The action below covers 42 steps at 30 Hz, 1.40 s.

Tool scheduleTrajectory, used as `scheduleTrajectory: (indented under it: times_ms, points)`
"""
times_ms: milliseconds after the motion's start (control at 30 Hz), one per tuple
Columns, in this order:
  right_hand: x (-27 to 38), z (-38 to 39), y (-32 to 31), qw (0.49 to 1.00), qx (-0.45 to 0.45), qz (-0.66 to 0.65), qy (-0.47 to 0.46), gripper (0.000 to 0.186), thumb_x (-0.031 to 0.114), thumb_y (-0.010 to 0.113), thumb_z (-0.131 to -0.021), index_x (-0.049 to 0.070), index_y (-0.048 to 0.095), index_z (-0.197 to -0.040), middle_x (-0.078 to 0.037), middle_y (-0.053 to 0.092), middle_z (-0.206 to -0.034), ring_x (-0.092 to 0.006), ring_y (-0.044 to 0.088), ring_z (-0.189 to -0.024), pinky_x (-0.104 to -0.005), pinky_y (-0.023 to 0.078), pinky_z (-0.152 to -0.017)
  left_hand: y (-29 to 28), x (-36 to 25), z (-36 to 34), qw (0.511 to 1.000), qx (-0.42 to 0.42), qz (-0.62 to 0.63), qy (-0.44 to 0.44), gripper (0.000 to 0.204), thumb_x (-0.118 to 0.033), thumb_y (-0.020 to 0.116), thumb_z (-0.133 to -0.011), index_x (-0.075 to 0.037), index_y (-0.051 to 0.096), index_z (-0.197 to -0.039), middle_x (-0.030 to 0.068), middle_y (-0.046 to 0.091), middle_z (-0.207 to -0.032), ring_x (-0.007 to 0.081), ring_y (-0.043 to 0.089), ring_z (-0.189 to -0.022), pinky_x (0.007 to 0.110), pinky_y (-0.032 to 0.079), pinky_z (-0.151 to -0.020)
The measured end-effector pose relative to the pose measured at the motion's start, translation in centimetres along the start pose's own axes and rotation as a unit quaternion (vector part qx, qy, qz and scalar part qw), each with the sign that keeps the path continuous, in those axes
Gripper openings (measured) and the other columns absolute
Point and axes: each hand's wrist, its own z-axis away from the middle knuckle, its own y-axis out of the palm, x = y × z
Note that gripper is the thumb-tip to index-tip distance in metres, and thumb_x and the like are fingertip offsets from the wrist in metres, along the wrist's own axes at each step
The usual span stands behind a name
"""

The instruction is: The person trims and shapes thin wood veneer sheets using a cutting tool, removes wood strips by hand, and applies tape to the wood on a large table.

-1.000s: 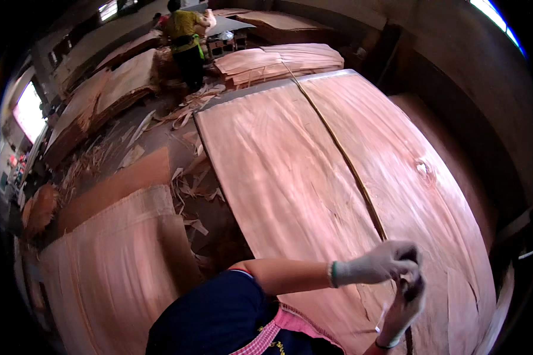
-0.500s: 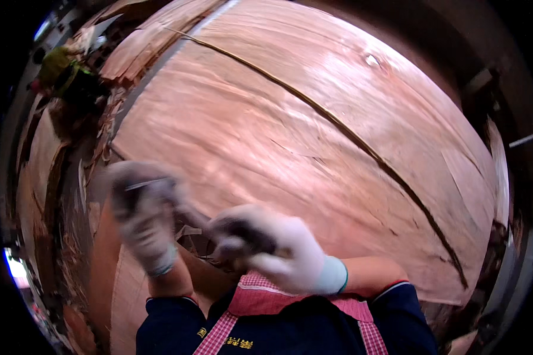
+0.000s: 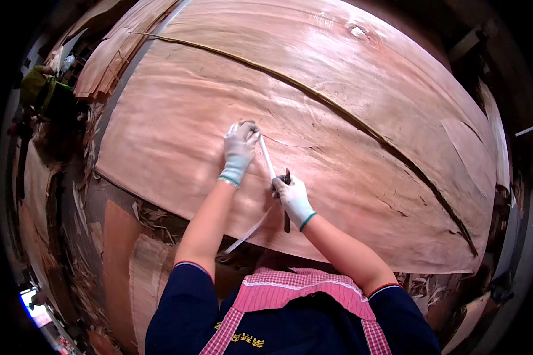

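Note:
A large sheet of reddish wood veneer (image 3: pixel 177 136) lies spread in front of me. My left hand (image 3: pixel 241 139), in a white glove, is closed with its fingertips down at the sheet, pinching one end of a white tape strip (image 3: pixel 267 158). The strip runs from there to my right hand (image 3: pixel 293 194), also gloved, and a loose tail hangs past it to the veneer's near edge. My right fingers are wrapped round a narrow dark tool (image 3: pixel 286 222), knife-like in shape, whose ends stick out above and below the hand. A thin split in the veneer (image 3: pixel 305 145) lies right of my left hand.
Diagonally across the sheet runs a long, thin dark strip (image 3: pixel 320 96). More veneer pieces (image 3: pixel 121 56) lie at the far left, with scraps (image 3: pixel 151 216) below the near edge. A person in dark and yellow-green clothing (image 3: pixel 44 92) is at the far left.
Both hands have moved away from my body, up and to the right, onto the veneer. The white tape now stretches between them; earlier, motion blurred both hands near the sheet's near edge.

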Motion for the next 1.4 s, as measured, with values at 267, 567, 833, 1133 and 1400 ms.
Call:
scheduleTrajectory:
  times_ms: [267,567,833,1133,1400]
  points:
    - [0.5,-2.3,0.5,0.991,-0.060,-0.047,0.109,0.014,0.012,0.063,-0.090,-0.001,0.061,-0.087,-0.008,0.065,-0.073,-0.0138,0.058,-0.058,-0.0284,0.046,-0.055,2.9,0.7,-1.5,0.987,-0.024,-0.156,0.040,0.020,-0.018,0.068,-0.081,-0.011,0.066,-0.100,0.0106,0.062,-0.118,0.0326,0.051,-0.119,0.044,0.039,-0.102]
    - [2.1,-3.7,-7.9,0.992,-0.101,0.058,0.048,0.016,0.015,0.065,-0.085,-0.001,0.064,-0.085,-0.009,0.064,-0.069,-0.0162,0.060,-0.060,-0.0331,0.048,-0.057,3.8,-3.0,1.6,0.944,0.154,-0.182,0.227,0.039,-0.025,0.058,-0.090,-0.004,0.059,-0.123,0.0148,0.054,-0.134,0.0318,0.043,-0.131,0.044,0.027,-0.113]
    - [4.3,-5.0,-11.9,0.984,-0.104,0.148,-0.005,0.016,0.014,0.063,-0.086,-0.001,0.064,-0.082,-0.009,0.065,-0.069,-0.0155,0.060,-0.058,-0.0311,0.048,-0.056,5.8,-5.1,1.7,0.937,0.213,-0.143,0.237,0.049,-0.028,0.053,-0.093,-0.001,0.050,-0.133,0.0170,0.051,-0.137,0.0306,0.045,-0.130,0.043,0.026,-0.115]
    - [8.7,-4.7,-15.4,0.847,-0.124,0.506,-0.102,0.017,0.017,0.063,-0.085,0.001,0.065,-0.088,-0.020,0.068,-0.083,-0.0336,0.065,-0.074,-0.0414,0.052,-0.068,8.7,-7.3,0.6,0.884,0.266,-0.204,0.326,0.045,-0.027,0.051,-0.094,0.001,0.053,-0.130,0.0184,0.054,-0.134,0.0306,0.049,-0.126,0.043,0.031,-0.112]
    - [5.9,12.9,-28.7,0.952,-0.265,-0.116,-0.099,0.023,0.027,0.065,-0.092,0.005,0.062,-0.089,-0.002,0.060,-0.077,-0.0063,0.048,-0.058,-0.0208,0.040,-0.052,-0.5,-4.1,5.7,0.988,0.099,0.108,-0.050,0.041,-0.019,0.044,-0.100,0.004,0.047,-0.134,0.0141,0.059,-0.126,0.0227,0.056,-0.113,0.036,0.041,-0.099]
